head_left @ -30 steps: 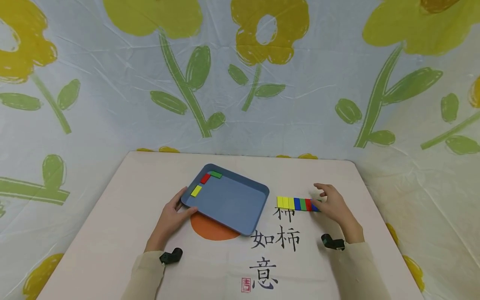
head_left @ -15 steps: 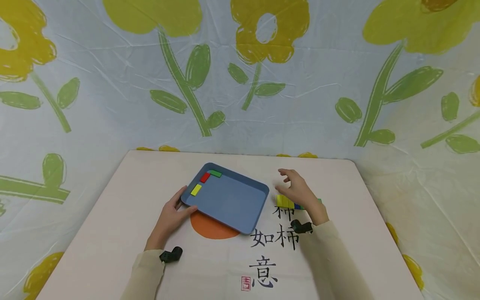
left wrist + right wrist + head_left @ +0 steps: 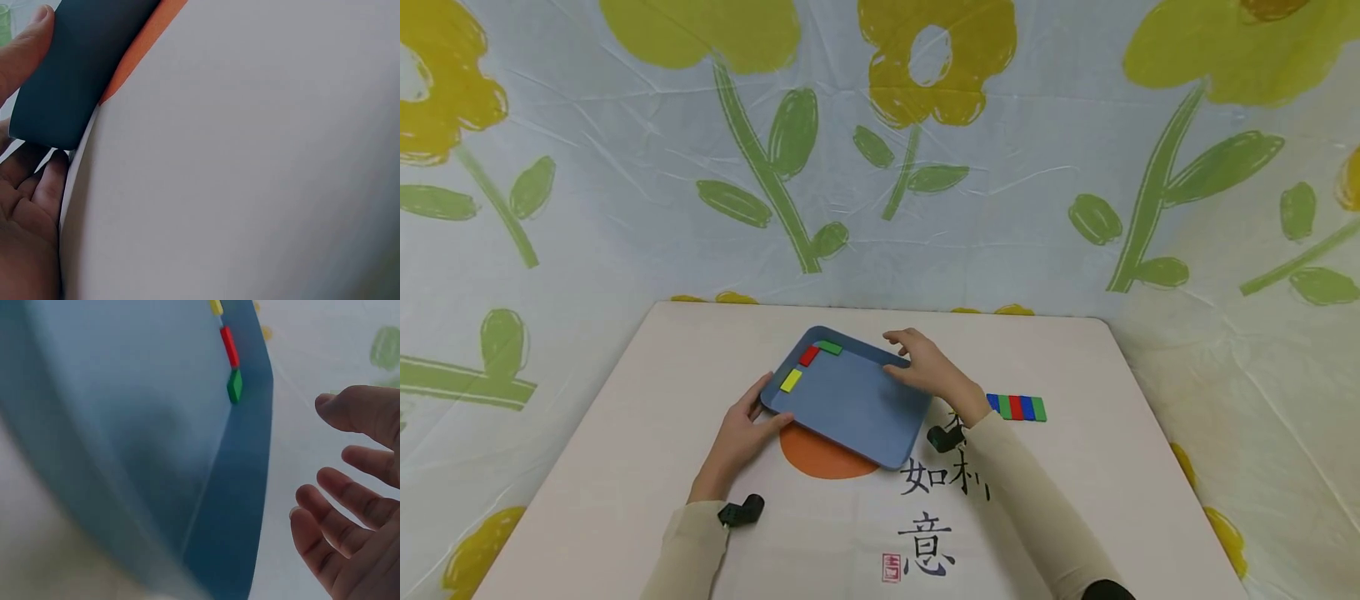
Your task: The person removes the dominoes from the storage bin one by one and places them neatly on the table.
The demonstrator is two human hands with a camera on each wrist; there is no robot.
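A blue tray [image 3: 850, 400] lies at a slant on the table. My left hand [image 3: 739, 437] grips its near-left corner, thumb on the rim and fingers underneath, as the left wrist view also shows. Inside, along the far-left side, sit a green tile [image 3: 830, 347], a red tile [image 3: 808, 357] and a yellow tile [image 3: 791, 381]. Over the tray's right end hovers my right hand [image 3: 932, 368], fingers spread and loosely bent; the right wrist view shows nothing between them. A row of blue, green and red tiles [image 3: 1017, 407] lies right of the tray, its left end hidden by my right wrist.
Black lettering [image 3: 927, 533] and an orange circle [image 3: 827, 457] are printed on the pale table cover [image 3: 820, 533]. A flower-patterned curtain [image 3: 1000, 233] stands behind the table and at both sides.
My right hand has moved left from the right end of the tile row, across the yellow tiles, to above the tray's right end. The left hand and tray have stayed put.
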